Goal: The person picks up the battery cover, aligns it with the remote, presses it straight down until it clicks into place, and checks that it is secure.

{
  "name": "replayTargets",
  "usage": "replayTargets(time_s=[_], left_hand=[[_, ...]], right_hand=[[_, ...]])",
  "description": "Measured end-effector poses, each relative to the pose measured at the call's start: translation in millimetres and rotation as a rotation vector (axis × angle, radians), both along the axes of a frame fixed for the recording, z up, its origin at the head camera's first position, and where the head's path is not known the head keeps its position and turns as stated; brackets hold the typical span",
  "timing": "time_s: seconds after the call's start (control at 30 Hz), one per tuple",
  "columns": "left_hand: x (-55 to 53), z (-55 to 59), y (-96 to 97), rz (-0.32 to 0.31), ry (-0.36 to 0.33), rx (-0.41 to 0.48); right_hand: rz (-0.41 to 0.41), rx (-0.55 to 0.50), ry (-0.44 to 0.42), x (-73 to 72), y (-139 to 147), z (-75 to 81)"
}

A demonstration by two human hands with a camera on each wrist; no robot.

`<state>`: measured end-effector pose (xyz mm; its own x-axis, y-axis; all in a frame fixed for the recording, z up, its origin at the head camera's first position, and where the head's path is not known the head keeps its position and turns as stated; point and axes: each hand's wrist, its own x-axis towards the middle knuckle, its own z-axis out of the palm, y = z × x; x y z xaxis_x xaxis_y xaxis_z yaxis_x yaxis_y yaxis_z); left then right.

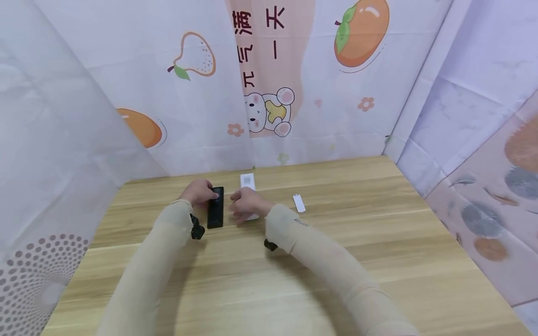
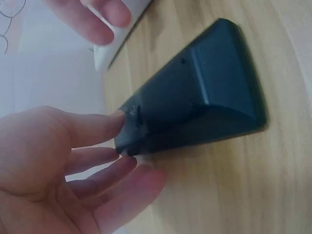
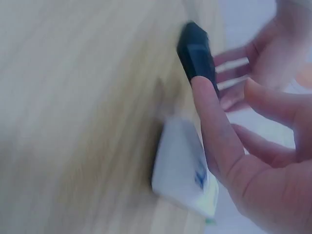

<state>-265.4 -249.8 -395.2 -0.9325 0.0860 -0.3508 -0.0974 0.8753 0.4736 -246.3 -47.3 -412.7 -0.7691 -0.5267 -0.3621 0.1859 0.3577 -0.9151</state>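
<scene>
A black remote control (image 1: 215, 215) lies lengthwise on the wooden table, its smooth, raised back upward in the left wrist view. My left hand (image 1: 197, 192) pinches its far end, thumb (image 2: 100, 127) on top and fingertips along the edge. Just right of it lies a white remote control (image 1: 247, 180) with a printed label at its far end. Over the white remote hovers my right hand (image 1: 250, 203), fingers spread and gripping nothing; it partly hides that remote in the head view. In the right wrist view the right index finger (image 3: 214, 119) overlaps the black remote; contact is unclear.
To the right of the white remote lies a small white flat piece (image 1: 299, 203), like a battery cover. The wooden table (image 1: 378, 224) ends at a printed curtain (image 1: 201, 130) behind, with more curtain on both sides. Dark wrist devices (image 1: 196, 228) sit under both sleeves.
</scene>
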Motion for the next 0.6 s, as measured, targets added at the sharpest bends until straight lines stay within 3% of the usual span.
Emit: replayTargets(time_s=[0.1,0.23,0.5,0.6], left_hand=[[-1.5,3.8,5.6,-0.015,0.037,0.006],[-7.9,4.0,8.9,-0.022,0.042,0.098],[-19.8,5.4,29.6,0.007,0.010,0.246],[-20.8,5.2,39.3,0.014,-0.009,0.307]], right_hand=[[0.001,-0.054,-0.057,-8.5,19.9,2.6],[0.022,-0.063,-0.064,-19.2,41.5,6.4],[0.022,-0.003,0.075,-36.7,93.4,16.3],[0.023,0.069,0.182,-40.3,114.2,17.2]])
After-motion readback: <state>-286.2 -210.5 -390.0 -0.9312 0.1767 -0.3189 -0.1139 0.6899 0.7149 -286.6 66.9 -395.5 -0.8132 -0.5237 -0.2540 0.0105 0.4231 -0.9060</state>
